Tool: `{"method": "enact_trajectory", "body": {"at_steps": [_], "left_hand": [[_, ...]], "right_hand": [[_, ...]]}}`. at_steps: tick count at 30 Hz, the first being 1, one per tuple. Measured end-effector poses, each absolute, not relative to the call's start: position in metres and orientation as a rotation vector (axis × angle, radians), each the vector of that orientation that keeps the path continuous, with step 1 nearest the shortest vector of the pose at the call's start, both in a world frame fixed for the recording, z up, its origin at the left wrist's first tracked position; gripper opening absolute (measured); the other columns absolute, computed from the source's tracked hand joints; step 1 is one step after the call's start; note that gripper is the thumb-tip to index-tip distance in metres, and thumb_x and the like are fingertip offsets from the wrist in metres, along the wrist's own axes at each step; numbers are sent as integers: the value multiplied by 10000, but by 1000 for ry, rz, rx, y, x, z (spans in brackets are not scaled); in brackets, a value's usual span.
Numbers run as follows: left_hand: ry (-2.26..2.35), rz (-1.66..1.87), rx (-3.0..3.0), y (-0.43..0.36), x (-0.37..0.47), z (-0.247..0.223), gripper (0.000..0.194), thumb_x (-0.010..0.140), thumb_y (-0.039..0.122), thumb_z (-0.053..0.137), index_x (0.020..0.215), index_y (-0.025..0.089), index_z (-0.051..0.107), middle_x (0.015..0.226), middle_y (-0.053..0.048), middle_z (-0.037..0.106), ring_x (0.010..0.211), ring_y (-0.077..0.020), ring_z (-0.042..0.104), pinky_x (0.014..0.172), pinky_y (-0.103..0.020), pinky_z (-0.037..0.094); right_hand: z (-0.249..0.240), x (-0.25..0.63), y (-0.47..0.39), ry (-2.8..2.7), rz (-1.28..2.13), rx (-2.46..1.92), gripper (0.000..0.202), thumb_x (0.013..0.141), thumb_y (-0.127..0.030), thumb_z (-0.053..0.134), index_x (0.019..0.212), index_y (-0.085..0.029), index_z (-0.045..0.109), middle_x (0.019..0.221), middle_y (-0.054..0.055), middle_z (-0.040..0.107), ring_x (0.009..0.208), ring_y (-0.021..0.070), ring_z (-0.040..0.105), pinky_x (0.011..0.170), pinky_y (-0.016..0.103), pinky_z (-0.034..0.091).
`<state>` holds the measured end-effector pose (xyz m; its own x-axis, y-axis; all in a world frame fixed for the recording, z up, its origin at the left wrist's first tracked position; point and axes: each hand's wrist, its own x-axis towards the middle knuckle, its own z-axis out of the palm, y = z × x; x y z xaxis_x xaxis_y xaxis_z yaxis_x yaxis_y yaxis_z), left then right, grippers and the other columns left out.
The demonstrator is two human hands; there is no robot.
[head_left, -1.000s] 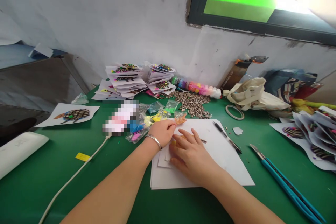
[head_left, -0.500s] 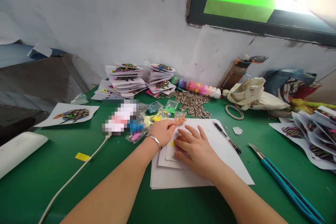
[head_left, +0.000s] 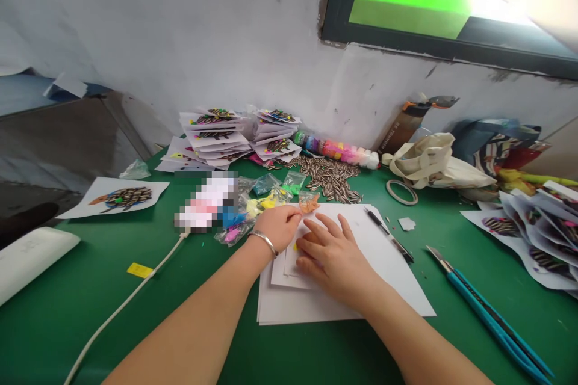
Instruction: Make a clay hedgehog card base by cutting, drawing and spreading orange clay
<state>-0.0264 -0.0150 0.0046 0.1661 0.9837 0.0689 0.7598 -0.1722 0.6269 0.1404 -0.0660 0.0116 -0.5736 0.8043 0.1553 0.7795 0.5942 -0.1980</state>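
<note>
White paper sheets (head_left: 388,289) lie stacked on the green table, with smaller white pieces on top. My left hand (head_left: 280,227), with a silver bangle at the wrist, is closed at the upper left of the sheets, its fingertips pinched together beside a small bag of orange clay (head_left: 308,203). Whatever it pinches is too small to make out. My right hand (head_left: 332,252) lies with fingers spread over the small sheet, holding nothing. A bit of yellow and something orange-brown show partly under its fingers.
Bagged coloured clay (head_left: 266,201) and sunflower seeds (head_left: 332,177) lie beyond the hands. A black pen (head_left: 389,234), tape roll (head_left: 401,192) and blue cutter (head_left: 492,319) are on the right. A white cable (head_left: 121,307) crosses the left side; seed pictures (head_left: 217,144) are stacked behind.
The view has shifted very slightly. Both hands keep nearly the same place, and my right fingers have moved only a little.
</note>
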Motion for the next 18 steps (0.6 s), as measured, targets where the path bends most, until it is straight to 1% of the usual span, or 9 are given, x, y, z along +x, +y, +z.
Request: {"method": "enact_trajectory", "body": {"at_steps": [2,5,7,10,14,16,18], "left_hand": [[1644,656,2004,-15,-27,5,278,832,285,442,862,257,716,922,5,725,840,-182,641,756,-272,474],[1639,650,2015,-15,-27,5,275,834,290,443,863,260,715,904,9,725,829,-182,640,739,-270,473],[1638,649,2017,-15,-27,5,276,836,285,441,878,263,713,926,15,723,842,-176,639,748,-262,472],[1647,641,2015,-14,-27,4,274,833,281,446,886,260,714,926,12,724,842,-176,639,750,-259,471],[1660,623,2013,-15,-26,5,275,830,291,454,897,257,718,919,1,726,835,-192,641,738,-278,472],[1661,624,2009,-15,-26,6,278,830,289,452,905,253,718,929,-1,726,842,-195,643,742,-281,474],[1656,632,2007,-15,-26,7,279,831,284,448,903,251,716,939,2,725,853,-188,643,753,-276,474]], "right_hand": [[13,141,-65,-2594,199,-1308,246,895,-421,454,1012,-306,638,1318,16,488,1288,289,306,1064,610,135],[16,146,-63,-2556,300,-1305,236,907,-384,435,1022,-306,626,1298,21,503,1250,265,354,1047,580,211],[19,148,-62,-2528,333,-1312,233,913,-359,422,1004,-304,630,1286,20,511,1242,259,359,1042,563,232],[21,149,-63,-2558,348,-1299,238,913,-372,426,981,-316,647,1270,7,523,1240,267,355,1055,576,190],[19,147,-65,-2616,320,-1290,240,903,-378,447,1030,-329,645,1251,2,537,1238,277,356,1070,590,135],[18,147,-64,-2619,311,-1290,238,903,-367,448,1033,-329,643,1239,0,546,1244,274,351,1073,587,131],[18,148,-63,-2602,327,-1287,233,905,-356,443,1023,-323,641,1245,1,544,1246,266,354,1072,577,154]]}}
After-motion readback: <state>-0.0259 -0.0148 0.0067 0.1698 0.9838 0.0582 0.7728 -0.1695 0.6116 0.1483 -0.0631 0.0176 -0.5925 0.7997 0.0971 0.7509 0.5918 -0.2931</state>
